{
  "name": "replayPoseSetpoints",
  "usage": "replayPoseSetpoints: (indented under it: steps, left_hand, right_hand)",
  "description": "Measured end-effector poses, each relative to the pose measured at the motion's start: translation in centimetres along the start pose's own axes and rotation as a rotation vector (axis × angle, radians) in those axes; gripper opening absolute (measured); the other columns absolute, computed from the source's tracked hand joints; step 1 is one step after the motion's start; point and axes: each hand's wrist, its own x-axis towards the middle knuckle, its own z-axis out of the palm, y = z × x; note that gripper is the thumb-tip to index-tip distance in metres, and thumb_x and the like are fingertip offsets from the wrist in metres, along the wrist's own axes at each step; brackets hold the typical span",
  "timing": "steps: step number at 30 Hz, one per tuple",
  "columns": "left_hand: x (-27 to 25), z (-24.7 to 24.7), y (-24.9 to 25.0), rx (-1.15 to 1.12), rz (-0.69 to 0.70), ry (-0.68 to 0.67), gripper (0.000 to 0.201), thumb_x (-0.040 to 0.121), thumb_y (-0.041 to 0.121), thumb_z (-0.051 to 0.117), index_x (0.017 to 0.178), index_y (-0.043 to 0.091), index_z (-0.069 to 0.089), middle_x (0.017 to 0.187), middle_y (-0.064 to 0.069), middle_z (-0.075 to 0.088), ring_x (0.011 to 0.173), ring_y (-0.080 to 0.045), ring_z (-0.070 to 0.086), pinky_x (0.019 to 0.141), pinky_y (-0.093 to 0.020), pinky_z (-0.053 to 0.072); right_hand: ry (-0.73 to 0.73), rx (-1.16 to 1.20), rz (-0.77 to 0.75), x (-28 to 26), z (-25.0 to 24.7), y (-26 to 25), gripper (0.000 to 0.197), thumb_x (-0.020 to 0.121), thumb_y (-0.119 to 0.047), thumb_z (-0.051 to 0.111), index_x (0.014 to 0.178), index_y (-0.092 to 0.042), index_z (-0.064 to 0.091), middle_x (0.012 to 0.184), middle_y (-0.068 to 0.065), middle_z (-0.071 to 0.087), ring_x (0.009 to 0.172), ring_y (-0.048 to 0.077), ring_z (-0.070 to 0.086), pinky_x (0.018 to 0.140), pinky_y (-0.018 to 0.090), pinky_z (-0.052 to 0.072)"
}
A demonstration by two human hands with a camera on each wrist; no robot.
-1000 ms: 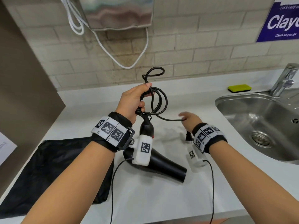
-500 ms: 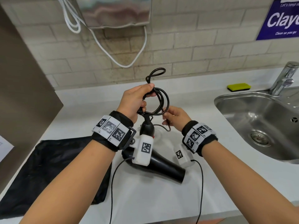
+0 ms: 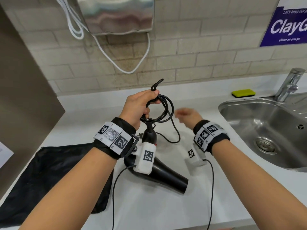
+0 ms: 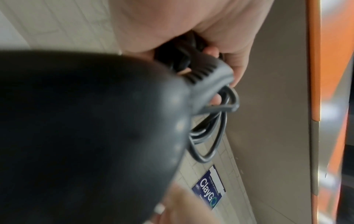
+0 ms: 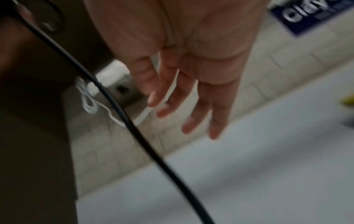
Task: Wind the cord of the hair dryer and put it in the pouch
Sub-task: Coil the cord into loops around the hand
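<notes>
Head view: left hand (image 3: 138, 108) clenched round cord (image 3: 166, 110) coils above hair dryer (image 3: 166, 176); right hand (image 3: 186, 114) released, fingers straight. Loose tail near counter (image 3: 166, 205) could snag, coils could slip.

head view looks down; wrist views sit close, sharing the blue sign (image 3: 285, 25).

Black wristbands (image 3: 116, 140), white tag-marked camera boxes (image 3: 146, 159).

right hand (image 5: 191, 60): fingers straight, holding nothing
cord (image 5: 118, 112): runs 10 to 5 o'clock, apart from fingers
counter (image 5: 268, 174): white, below hand
</notes>
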Motion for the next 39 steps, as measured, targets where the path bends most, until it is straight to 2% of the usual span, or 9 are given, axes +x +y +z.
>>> replayPoseSetpoints:
  steps: [6, 10, 13, 17, 20, 25, 31, 35, 39]
  left_hand:
    - [0.0, 0.1, 0.2, 0.107, 0.036, -0.071, 0.012, 0.088, 0.016, 0.059, 0.081, 0.016, 0.069, 0.059, 0.004, 0.066, 0.039, -0.008, 0.027, 0.040, -0.017, 0.027]
    - [-0.1, 0.1, 0.4, 0.203, 0.060, -0.134, 0.013, 0.088, 0.013, 0.060, 0.080, 0.018, 0.070, 0.059, 0.002, 0.066, 0.059, -0.019, 0.037, 0.043, -0.020, 0.023]
    - [0.0, -0.2, 0.3, 0.204, 0.063, -0.123, 0.010, 0.087, 0.015, 0.062, 0.081, 0.017, 0.069, 0.061, 0.002, 0.067, 0.075, -0.026, 0.040, 0.041, -0.019, 0.025]
    - [0.0, -0.3, 0.3, 0.200, 0.047, -0.105, 0.009, 0.088, 0.018, 0.062, 0.083, 0.015, 0.069, 0.063, 0.001, 0.066, 0.049, -0.014, 0.038, 0.040, -0.017, 0.026]
    - [0.1, -0.2, 0.2, 0.197, 0.049, -0.115, 0.010, 0.088, 0.021, 0.062, 0.081, 0.019, 0.070, 0.063, 0.002, 0.067, 0.053, -0.015, 0.036, 0.041, -0.019, 0.026]
    - [0.2, 0.0, 0.2, 0.140, -0.021, -0.118, 0.017, 0.092, 0.030, 0.055, 0.087, 0.019, 0.068, 0.061, 0.005, 0.067, 0.039, -0.006, 0.028, 0.041, -0.016, 0.027]
    - [0.4, 0.0, -0.1, 0.070, -0.046, -0.046, 0.018, 0.091, 0.032, 0.057, 0.088, 0.019, 0.069, 0.066, 0.006, 0.062, 0.040, -0.005, 0.030, 0.043, -0.019, 0.028]
    - [0.3, 0.0, -0.1, 0.049, -0.053, -0.019, 0.016, 0.090, 0.031, 0.059, 0.088, 0.018, 0.069, 0.068, 0.005, 0.063, 0.039, -0.005, 0.032, 0.046, -0.020, 0.029]
    - [-0.1, -0.1, 0.1, 0.084, -0.062, -0.022, 0.019, 0.088, 0.037, 0.061, 0.088, 0.020, 0.070, 0.079, 0.002, 0.068, 0.045, -0.008, 0.030, 0.047, -0.020, 0.030]
  right_hand:
    - [-0.139, 0.080, -0.206, -1.8, -1.6, -9.1, 0.054, 0.099, -0.044, 0.013, 0.086, -0.023, 0.061, 0.079, -0.005, 0.062, 0.069, 0.014, 0.055, 0.066, 0.028, 0.042]
    - [-0.184, 0.041, -0.305, -1.8, -1.4, -11.0, 0.040, 0.100, -0.031, 0.030, 0.076, -0.021, 0.060, 0.063, -0.002, 0.052, 0.055, 0.011, 0.044, 0.054, 0.022, 0.036]
    - [-0.220, 0.023, -0.285, -1.7, -2.0, -10.7, 0.029, 0.099, -0.026, 0.037, 0.089, -0.017, 0.063, 0.070, -0.003, 0.049, 0.055, 0.009, 0.038, 0.053, 0.020, 0.036]
    - [-0.296, -0.009, -0.255, -1.6, -2.9, -10.2, 0.027, 0.097, -0.024, 0.043, 0.105, -0.004, 0.060, 0.071, -0.003, 0.044, 0.055, 0.009, 0.035, 0.052, 0.021, 0.033]
    - [-0.243, -0.014, -0.365, -1.9, -3.4, -10.1, 0.019, 0.091, -0.008, 0.053, 0.086, -0.026, 0.058, 0.068, -0.008, 0.045, 0.056, 0.004, 0.040, 0.052, 0.017, 0.037]
    - [-0.095, 0.123, -0.569, -2.8, -2.6, -9.6, 0.035, 0.081, 0.012, 0.055, 0.069, -0.020, 0.050, 0.064, -0.005, 0.042, 0.049, -0.002, 0.042, 0.051, 0.013, 0.038]
    - [-0.028, 0.137, -0.797, -4.0, -0.2, -8.0, 0.015, 0.073, -0.026, 0.063, 0.066, -0.027, 0.049, 0.065, -0.006, 0.043, 0.061, 0.008, 0.044, 0.058, 0.024, 0.039]
    - [0.071, -0.002, -0.852, -3.5, 1.5, -6.9, 0.023, 0.074, -0.008, 0.068, 0.059, -0.003, 0.051, 0.065, -0.013, 0.040, 0.061, -0.005, 0.044, 0.060, 0.008, 0.035]
    - [0.098, -0.072, -0.850, -3.0, 2.1, -6.2, 0.022, 0.070, 0.006, 0.069, 0.060, 0.001, 0.050, 0.072, -0.015, 0.033, 0.064, -0.008, 0.045, 0.064, 0.005, 0.037]
